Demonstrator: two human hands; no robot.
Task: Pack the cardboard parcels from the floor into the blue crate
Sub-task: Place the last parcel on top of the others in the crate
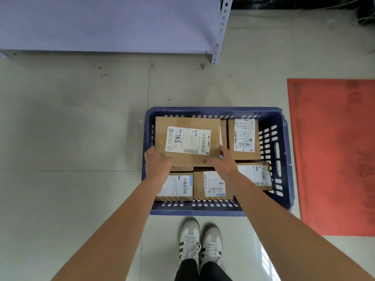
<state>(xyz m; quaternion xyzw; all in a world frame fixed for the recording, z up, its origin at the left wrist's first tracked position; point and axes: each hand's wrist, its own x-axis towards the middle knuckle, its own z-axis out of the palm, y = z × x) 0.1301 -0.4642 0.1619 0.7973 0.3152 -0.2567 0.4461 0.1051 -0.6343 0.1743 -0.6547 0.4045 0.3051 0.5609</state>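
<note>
The blue crate [282,126] stands on the floor in front of my feet, with several cardboard parcels inside. A large parcel [187,122] with a white label marked 7786 lies on top at the crate's far left. My left hand [157,162] grips its near left corner. My right hand [223,162] grips its near right corner. Another labelled parcel [243,136] stands at the far right. Two more parcels [176,187] [213,185] lie along the near wall, partly hidden by my forearms. A further parcel [257,175] lies at the near right.
A grey metal shelf unit [109,25] stands beyond the crate at the upper left. A red mat [334,155] lies on the tiled floor right of the crate. My white sneakers [199,242] stand just behind the crate.
</note>
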